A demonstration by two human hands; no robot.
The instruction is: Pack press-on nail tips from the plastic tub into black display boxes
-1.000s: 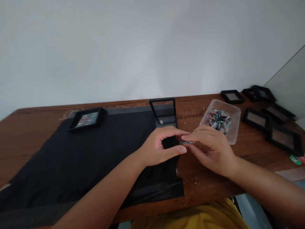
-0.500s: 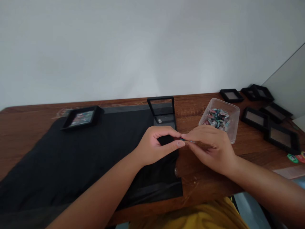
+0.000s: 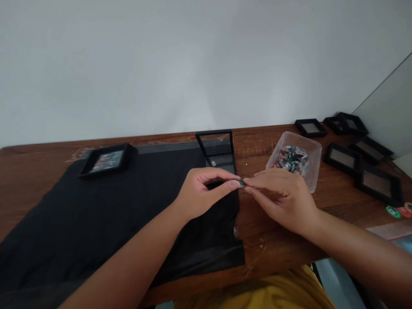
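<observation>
Both hands meet over the right edge of the black cloth. My left hand (image 3: pixel 204 191) pinches one end of a small shiny greenish piece (image 3: pixel 240 183) between thumb and fingers. My right hand (image 3: pixel 283 195) has its thumb and fingertips closed at the other end of it. Most of the piece is covered by fingers, and its exact kind cannot be made out. Just behind my left hand stands a black box with a raised, windowed lid (image 3: pixel 215 145). A small pale item (image 3: pixel 213 163) shows inside it. Behind my right hand, a clear plastic tub (image 3: pixel 313 171) holds many similar shiny pieces (image 3: pixel 291 158).
A black cloth (image 3: pixel 138 201) covers the left of the wooden table (image 3: pixel 273 249). On it lies a black frame box (image 3: pixel 106 161) with colourful contents. Several black frame boxes (image 3: pixel 378 182) lie at the right, near round coloured stickers (image 3: pixel 393 211). A wall rises behind.
Both hands have shifted slightly left and up, still pinching the small piece, which now shows a little more green between the fingertips. The view has also shifted slightly.
</observation>
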